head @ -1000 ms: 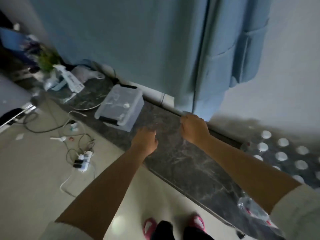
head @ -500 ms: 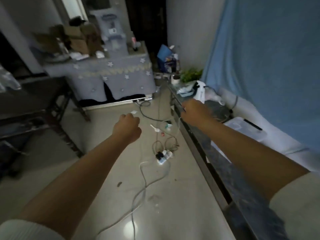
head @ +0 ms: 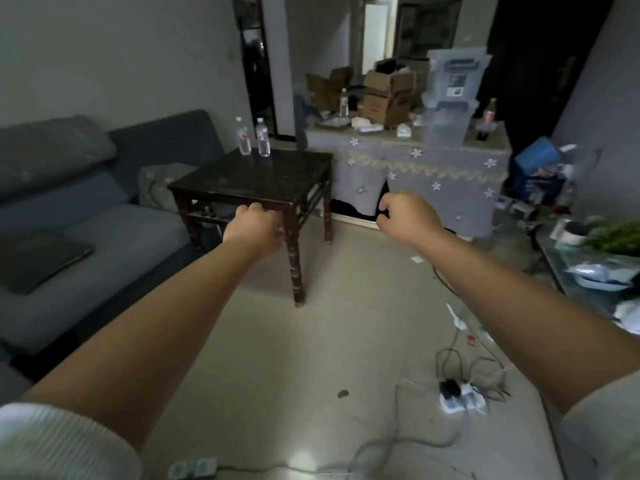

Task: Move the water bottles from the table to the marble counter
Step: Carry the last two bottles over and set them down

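Observation:
Two clear water bottles, one (head: 243, 140) and the other (head: 263, 137), stand upright side by side at the far left corner of a dark wooden table (head: 256, 181). My left hand (head: 252, 227) is stretched forward in front of the table's near edge, fingers loosely curled and holding nothing. My right hand (head: 408, 220) hangs to the right of the table, also loosely curled and empty. Both hands are well short of the bottles. The marble counter (head: 554, 268) shows only at the right edge, cluttered.
A grey sofa (head: 69, 209) lies left of the table. Behind stands a cloth-covered sideboard (head: 415, 174) with boxes, plastic bins and another bottle (head: 343, 102). Cables and a power strip (head: 460, 398) lie on the floor at right. A potted plant (head: 613, 233) sits on the counter.
One second ago my right hand gripped a bottle over the marble counter. The view has since swung left to the room and table, and both hands are now empty.

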Available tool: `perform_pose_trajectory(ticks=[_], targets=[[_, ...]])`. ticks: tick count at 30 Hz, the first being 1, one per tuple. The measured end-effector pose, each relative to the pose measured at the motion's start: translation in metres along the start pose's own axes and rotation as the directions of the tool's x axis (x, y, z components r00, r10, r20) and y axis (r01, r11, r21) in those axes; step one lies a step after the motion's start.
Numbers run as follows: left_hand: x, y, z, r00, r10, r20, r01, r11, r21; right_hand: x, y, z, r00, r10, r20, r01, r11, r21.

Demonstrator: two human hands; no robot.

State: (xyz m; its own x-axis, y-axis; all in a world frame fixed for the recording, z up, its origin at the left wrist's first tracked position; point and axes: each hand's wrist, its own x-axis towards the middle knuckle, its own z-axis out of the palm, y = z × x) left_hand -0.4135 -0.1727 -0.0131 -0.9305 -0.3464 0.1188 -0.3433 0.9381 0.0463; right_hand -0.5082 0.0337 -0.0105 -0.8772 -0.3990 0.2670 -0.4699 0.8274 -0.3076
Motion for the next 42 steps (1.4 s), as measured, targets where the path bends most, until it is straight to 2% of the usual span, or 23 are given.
perform_pose_trajectory(ticks=[10, 17, 21, 29, 36, 42], targets=[[0.151, -0.091, 0.0, 0.965, -0.26, 0.029, 0.259, 0.965, 0.032, 0.201, -0.076, 0.075, 0.968, -0.225, 0.107, 0.213, 0.971, 0.11], [0.252, -0.142, 0.001, 0.942, -0.335, 0.028, 0.334, 0.942, 0.039, 0.324, -0.119, 0.112, 0.946, -0.299, 0.126, 0.286, 0.952, 0.11], [0.303, -0.178, 0.009, 0.935, -0.352, 0.035, 0.349, 0.935, 0.064, 0.381, -0.144, 0.143, 0.935, -0.323, 0.144, 0.31, 0.945, 0.107], [0.416, -0.274, 0.031, 0.934, -0.352, 0.055, 0.345, 0.932, 0.11, 0.499, -0.221, 0.216, 0.928, -0.335, 0.164, 0.341, 0.94, -0.006], [0.536, -0.372, 0.022, 0.949, -0.308, 0.073, 0.297, 0.946, 0.128, 0.618, -0.3, 0.271, 0.943, -0.27, 0.197, 0.284, 0.958, -0.046], [0.64, -0.426, 0.041, 0.959, -0.26, 0.114, 0.245, 0.96, 0.133, 0.711, -0.319, 0.311, 0.956, -0.192, 0.221, 0.211, 0.975, -0.07]])
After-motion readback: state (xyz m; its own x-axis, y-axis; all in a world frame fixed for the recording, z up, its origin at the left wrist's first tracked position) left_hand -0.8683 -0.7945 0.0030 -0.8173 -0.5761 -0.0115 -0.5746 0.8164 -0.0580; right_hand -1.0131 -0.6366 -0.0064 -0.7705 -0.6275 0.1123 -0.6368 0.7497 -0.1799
